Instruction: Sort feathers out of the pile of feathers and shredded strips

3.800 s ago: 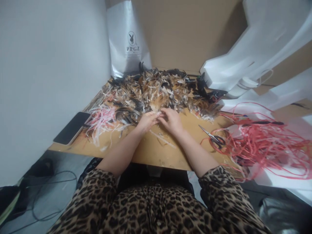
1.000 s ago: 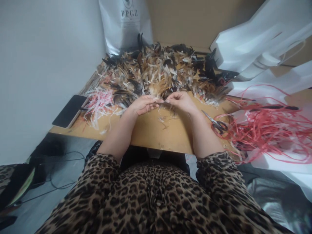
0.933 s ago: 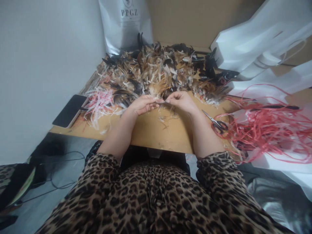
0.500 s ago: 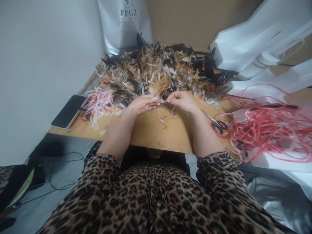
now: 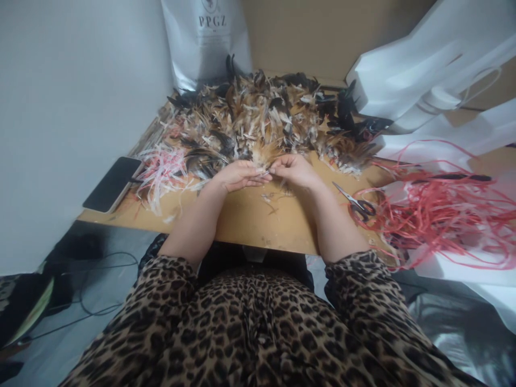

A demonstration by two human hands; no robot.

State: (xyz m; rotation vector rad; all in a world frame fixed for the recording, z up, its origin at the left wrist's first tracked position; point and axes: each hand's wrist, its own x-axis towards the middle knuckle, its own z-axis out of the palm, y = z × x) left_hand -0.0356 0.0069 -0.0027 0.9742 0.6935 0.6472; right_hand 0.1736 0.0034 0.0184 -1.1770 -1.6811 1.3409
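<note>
Over the front of the feather pile, my left hand (image 5: 244, 176) is closed with its fingers stretched toward the right, around the base of a small tan feather bunch (image 5: 264, 153). The bunch's fluffy end points away from me. My right hand (image 5: 294, 170) meets it there in a pinch, thumb and fingertips pressed together at the bunch's base. Whatever is between those fingertips is too small to make out. Right behind both hands spreads a big heap of brown, black and white feathers (image 5: 258, 110).
Scissors (image 5: 357, 202) lie right of my right forearm, beside a tangle of red plastic strips (image 5: 447, 215). Pink and white strips (image 5: 163, 169) and a phone (image 5: 112, 184) lie on the left of the wooden table (image 5: 262, 226). A white bag (image 5: 209, 48) stands behind.
My hands have drawn closer together, the right one shifting slightly left and down. A pale thin strand visible between the fingertips before is now mostly covered.
</note>
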